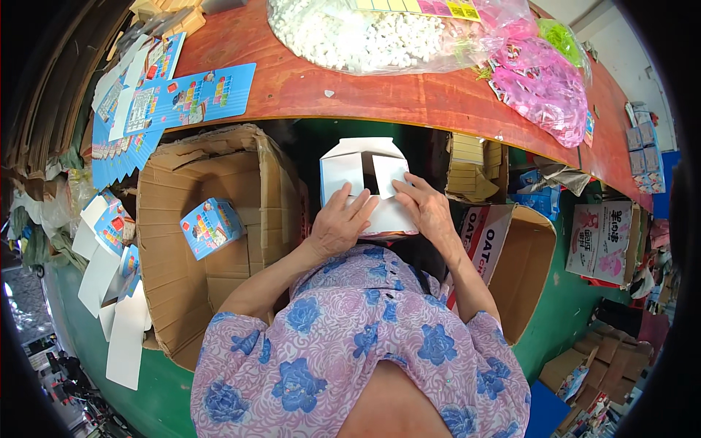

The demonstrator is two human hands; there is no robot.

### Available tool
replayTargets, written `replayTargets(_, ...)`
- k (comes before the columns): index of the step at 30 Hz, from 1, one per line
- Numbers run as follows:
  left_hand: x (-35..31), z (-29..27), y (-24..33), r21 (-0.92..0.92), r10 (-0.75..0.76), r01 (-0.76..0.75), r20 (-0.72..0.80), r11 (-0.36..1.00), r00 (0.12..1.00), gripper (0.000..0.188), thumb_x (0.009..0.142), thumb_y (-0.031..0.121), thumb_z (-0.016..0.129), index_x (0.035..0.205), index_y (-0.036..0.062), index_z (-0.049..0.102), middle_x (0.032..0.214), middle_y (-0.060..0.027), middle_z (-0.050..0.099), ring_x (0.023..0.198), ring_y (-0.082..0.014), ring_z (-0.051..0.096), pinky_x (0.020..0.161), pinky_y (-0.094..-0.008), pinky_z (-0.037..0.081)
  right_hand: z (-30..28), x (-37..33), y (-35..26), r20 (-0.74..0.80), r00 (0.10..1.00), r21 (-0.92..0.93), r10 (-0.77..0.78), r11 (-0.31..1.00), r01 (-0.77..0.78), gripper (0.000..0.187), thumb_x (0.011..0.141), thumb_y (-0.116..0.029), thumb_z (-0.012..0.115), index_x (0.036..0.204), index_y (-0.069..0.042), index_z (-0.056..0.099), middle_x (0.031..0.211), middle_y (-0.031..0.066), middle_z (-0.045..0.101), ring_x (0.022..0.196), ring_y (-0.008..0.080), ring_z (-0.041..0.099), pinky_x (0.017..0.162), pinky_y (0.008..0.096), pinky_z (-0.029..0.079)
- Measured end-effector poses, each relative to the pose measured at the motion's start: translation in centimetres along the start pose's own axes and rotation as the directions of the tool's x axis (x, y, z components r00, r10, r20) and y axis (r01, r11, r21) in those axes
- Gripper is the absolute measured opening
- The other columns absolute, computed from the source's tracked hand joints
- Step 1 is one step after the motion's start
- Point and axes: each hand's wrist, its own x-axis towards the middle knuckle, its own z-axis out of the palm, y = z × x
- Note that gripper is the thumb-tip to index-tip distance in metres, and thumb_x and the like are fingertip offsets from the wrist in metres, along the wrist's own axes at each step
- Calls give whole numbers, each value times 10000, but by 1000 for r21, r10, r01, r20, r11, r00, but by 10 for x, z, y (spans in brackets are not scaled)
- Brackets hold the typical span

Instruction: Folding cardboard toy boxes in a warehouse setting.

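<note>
On my lap, under the front edge of the table, stands a small cardboard box [389, 214] with its white inner side showing at the top. Its far flap is up, and the two side flaps lean inward with a dark gap between them. My left hand [342, 223] grips the near left part of the box, fingertips on the white flap. With curled fingers my right hand [425, 206] holds the right side flap and the box's near right edge. The undersides of both hands are hidden.
Left of me, a large open carton [162, 241] holds a blue printed box [213, 228]. Flat blue box blanks [208, 95] lie on the red-brown table [292, 102], near a clear bag of white pieces [365, 44] and a pink bag [540, 91]. Another open carton [520, 274] stands right.
</note>
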Motion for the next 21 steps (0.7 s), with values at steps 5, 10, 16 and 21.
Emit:
replayTargets(5, 7, 7, -1, -49, -75, 71, -105, 996, 992, 360, 698, 64, 532, 1057, 46, 526, 1055, -121, 542, 958, -358, 507, 788, -372, 445, 2, 16, 2, 83, 995, -229, 60, 973, -39, 302, 691, -178, 636, 961, -54, 581, 963, 148, 524, 900, 295, 504, 786, 353, 411)
replayTargets(10, 9, 10, -5, -26, -63, 59, -163, 998, 985, 308, 694, 26, 512, 995, 60, 570, 1044, -121, 551, 914, -322, 547, 756, -360, 467, 22, 24, 18, -42, 996, -63, 83, 994, -86, 863, 585, -140, 715, 1281, -36, 217, 1174, 198, 351, 1087, 336, 359, 911, 365, 333)
replayTargets(16, 10, 11, -10, -77, -105, 96, -115, 992, 988, 264, 692, 47, 532, 951, 49, 584, 1047, -135, 529, 963, -302, 514, 807, -363, 423, 19, 34, 24, 108, 991, 7, 79, 997, -80, 933, 578, -125, 727, 1306, -36, 151, 1205, 199, 333, 1107, 346, 334, 936, 368, 316)
replayTargets(21, 5, 20, -13, -119, -377, 358, -278, 926, 883, 387, 714, 235, 582, 1063, 80, 522, 1216, -219, 322, 1097, -447, 303, 861, -505, 288, 22, 31, 24, 135, 983, -97, 122, 989, -109, 1036, 510, -125, 765, 1312, -43, 114, 1190, 201, 333, 1089, 339, 342, 933, 360, 320)
